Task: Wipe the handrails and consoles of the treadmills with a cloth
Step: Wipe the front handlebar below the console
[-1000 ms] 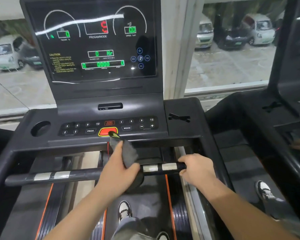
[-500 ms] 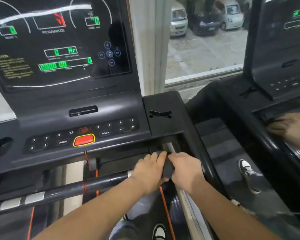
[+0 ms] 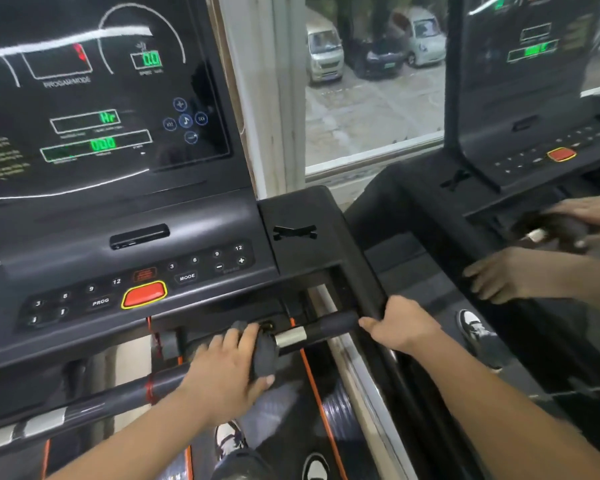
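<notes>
Head view: left hand, forearm from bottom-left, palm down, fingers and thumb curled round the dark cloth. The cloth is bunched over the crossbar handrail. Bar's long axis runs lower-left to upper-right, below the console. Cloth sits toward the bar's right end, just left of the silver sensor patch. Red button on the console is above the left hand. Right hand is palm down, fingers curled over the side handrail where the crossbar meets it, thumb pointing left along the bar, gripping rail only. Far right: second treadmill, another person's hand at its rail, blurred; grip there unclear.
</notes>
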{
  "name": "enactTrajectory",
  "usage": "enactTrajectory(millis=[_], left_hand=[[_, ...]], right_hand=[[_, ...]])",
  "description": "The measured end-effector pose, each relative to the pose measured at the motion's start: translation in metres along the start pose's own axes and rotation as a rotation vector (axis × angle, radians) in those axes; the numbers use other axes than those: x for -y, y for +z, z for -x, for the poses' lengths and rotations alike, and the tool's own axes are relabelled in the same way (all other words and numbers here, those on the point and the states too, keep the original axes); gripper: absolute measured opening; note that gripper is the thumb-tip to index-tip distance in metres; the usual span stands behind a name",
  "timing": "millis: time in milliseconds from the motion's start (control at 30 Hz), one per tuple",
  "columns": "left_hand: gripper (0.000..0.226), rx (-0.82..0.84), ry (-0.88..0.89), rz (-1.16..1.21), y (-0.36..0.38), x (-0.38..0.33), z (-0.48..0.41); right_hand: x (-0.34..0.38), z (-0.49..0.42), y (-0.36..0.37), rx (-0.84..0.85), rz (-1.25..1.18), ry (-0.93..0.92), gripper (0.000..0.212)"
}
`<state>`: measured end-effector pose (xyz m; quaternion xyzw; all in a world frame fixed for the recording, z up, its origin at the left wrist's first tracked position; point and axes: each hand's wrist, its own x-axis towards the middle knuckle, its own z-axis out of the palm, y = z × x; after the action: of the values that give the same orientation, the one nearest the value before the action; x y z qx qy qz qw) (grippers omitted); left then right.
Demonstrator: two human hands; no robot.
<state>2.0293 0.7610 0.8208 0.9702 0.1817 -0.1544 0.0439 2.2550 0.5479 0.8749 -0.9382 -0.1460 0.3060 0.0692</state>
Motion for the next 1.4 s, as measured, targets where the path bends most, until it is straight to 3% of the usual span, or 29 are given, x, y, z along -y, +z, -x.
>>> enactTrajectory(millis=[233, 333, 433, 533, 633, 733, 800, 833, 900, 967, 1033, 1067, 1167, 1233, 1400], left_hand=[[0.092, 0.066, 0.076, -0.066, -0.017, -0.116, -0.078], [0.094, -0.037, 0.145, -0.034, -0.003, -0.102, -0.07], [0.115, -0.222, 0.265, -0.024, 0.02, -0.068, -0.042], [0.127, -0.292, 0.41, -0.143, 0.034, -0.04, -0.033], [0.135, -0.185, 0.373, -0.143, 0.026, -0.063, -0.054], [0.097, -0.052, 0.238, -0.048, 0.001, -0.104, -0.09], [0.087, -0.004, 0.265, 0.025, -0.01, -0.105, -0.104], [0.085, 0.065, 0.277, 0.118, -0.016, -0.099, -0.11], [0.086, 0.357, 0.192, 0.409, -0.025, -0.082, -0.127], [0.098, 0.533, 0.089, 0.62, -0.035, -0.071, -0.14], [0.095, 0.488, 0.083, 0.6, -0.038, -0.078, -0.139], [0.089, 0.39, 0.121, 0.502, -0.033, -0.084, -0.133], [0.084, 0.042, 0.19, -0.017, -0.013, -0.108, -0.08], [0.088, 0.006, 0.178, -0.211, -0.007, -0.122, -0.063], [0.085, 0.061, 0.227, -0.075, -0.016, -0.12, -0.098]], right_hand=[[0.007, -0.005, 0.002, 0.018, -0.005, -0.002, 0.034], [0.007, -0.007, -0.001, 0.047, -0.003, 0.013, 0.036], [0.007, -0.006, -0.001, 0.035, -0.014, 0.03, 0.046], [0.005, -0.005, -0.001, 0.011, -0.015, 0.026, 0.043], [0.005, -0.004, -0.001, -0.025, -0.014, 0.037, 0.04], [0.009, -0.006, -0.004, -0.034, -0.012, 0.05, 0.04], [0.01, -0.007, -0.004, -0.034, -0.017, 0.056, 0.036], [0.01, -0.008, -0.004, -0.027, -0.014, 0.058, 0.032], [0.011, -0.009, -0.004, -0.017, -0.013, 0.063, 0.027], [0.011, -0.009, -0.004, -0.006, -0.018, 0.06, 0.029], [0.01, -0.007, -0.004, 0.0, -0.022, 0.055, 0.035], [0.009, -0.006, -0.004, -0.006, -0.021, 0.056, 0.038], [0.008, -0.005, -0.003, -0.032, -0.027, 0.058, 0.04], [0.008, -0.006, -0.005, -0.035, -0.036, 0.051, 0.039], [0.01, -0.009, -0.003, -0.052, -0.035, 0.063, 0.036]])
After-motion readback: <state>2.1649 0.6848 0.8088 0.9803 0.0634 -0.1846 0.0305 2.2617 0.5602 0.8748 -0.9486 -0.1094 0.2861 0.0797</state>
